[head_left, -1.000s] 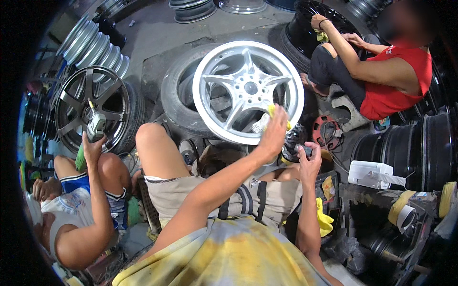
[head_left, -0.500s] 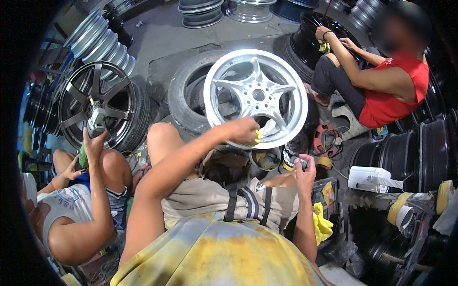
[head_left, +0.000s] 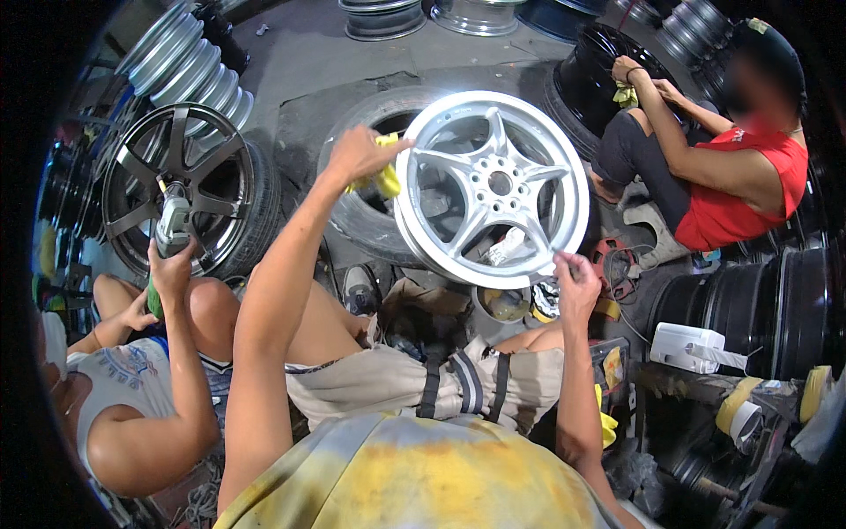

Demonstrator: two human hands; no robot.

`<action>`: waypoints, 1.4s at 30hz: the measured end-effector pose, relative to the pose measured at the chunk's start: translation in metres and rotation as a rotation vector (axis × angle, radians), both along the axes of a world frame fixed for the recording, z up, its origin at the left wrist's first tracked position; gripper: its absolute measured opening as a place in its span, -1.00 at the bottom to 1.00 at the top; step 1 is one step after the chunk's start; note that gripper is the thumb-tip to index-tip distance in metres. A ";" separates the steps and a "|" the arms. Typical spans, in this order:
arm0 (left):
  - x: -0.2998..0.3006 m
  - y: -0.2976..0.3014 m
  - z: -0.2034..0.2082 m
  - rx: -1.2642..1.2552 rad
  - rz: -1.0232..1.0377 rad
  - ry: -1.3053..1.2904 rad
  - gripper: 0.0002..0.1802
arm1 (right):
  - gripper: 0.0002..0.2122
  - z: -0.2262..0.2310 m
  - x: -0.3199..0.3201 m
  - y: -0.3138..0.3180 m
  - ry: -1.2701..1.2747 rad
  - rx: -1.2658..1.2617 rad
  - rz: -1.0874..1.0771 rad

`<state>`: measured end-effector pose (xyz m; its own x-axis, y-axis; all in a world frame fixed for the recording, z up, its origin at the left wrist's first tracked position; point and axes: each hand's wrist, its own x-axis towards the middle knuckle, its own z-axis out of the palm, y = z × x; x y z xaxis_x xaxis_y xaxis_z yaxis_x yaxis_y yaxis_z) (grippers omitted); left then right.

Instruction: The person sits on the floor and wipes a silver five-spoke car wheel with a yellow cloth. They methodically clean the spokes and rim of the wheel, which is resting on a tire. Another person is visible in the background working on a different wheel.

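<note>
A silver five-spoke wheel rim (head_left: 577, 189) is tilted up in front of me, overlapping a worn tyre (head_left: 348, 220) on the floor. At the rim's upper left edge is my left hand (head_left: 361, 157), closed round a yellow cloth (head_left: 385, 181) whose end hangs below the fingers. My right hand (head_left: 579, 284) has thumb and fingers pinched on the rim's lower right edge. Whether a small thing is also tucked in that hand, I cannot tell. Below the rim stands a round container (head_left: 504, 304) with murky contents. Another yellow cloth (head_left: 608, 419) lies beside my right forearm.
At left, a person holds a power tool (head_left: 174, 216) against a dark wheel (head_left: 189, 132). At right, a person in a red top wipes a black rim (head_left: 586, 84). Black rims (head_left: 736, 300) and a white device (head_left: 686, 348) stand near my right. Stacked silver rims (head_left: 189, 75) rise far left.
My left hand with the yellow cloth has gone from the rim's lower edge to its upper left. My right hand has risen to the rim's edge; the small grey object in it no longer shows.
</note>
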<state>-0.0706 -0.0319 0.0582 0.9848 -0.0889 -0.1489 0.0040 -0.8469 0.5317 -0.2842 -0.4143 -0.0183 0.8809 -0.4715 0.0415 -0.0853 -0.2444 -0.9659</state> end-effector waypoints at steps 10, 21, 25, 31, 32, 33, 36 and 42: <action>-0.019 -0.010 -0.060 -0.333 -0.124 0.376 -0.55 | -0.71 -0.029 0.069 0.009 0.114 -0.540 -0.017; 0.048 -0.016 -0.063 -0.137 0.011 0.027 -0.26 | -0.77 0.002 0.032 0.022 0.223 0.406 0.027; 0.064 -0.035 -0.067 -0.096 0.151 -0.149 -0.29 | -0.81 0.021 0.023 0.022 0.196 0.727 0.091; 0.078 -0.060 -0.073 -0.115 0.263 -0.270 -0.28 | -0.83 0.026 0.019 0.055 0.236 0.772 0.113; 0.079 -0.061 -0.070 -0.117 0.275 -0.243 -0.28 | -0.83 0.022 0.018 0.063 0.250 0.716 0.123; 0.077 -0.061 -0.069 -0.124 0.272 -0.242 -0.27 | -0.82 0.018 0.019 0.072 0.264 0.659 0.135; 0.074 -0.067 -0.061 -0.183 0.253 -0.223 -0.25 | -0.80 0.010 0.021 0.106 0.150 0.126 0.343; 0.077 -0.064 -0.068 -0.184 0.248 -0.231 -0.32 | -0.79 0.024 0.040 0.166 -0.227 -0.569 0.603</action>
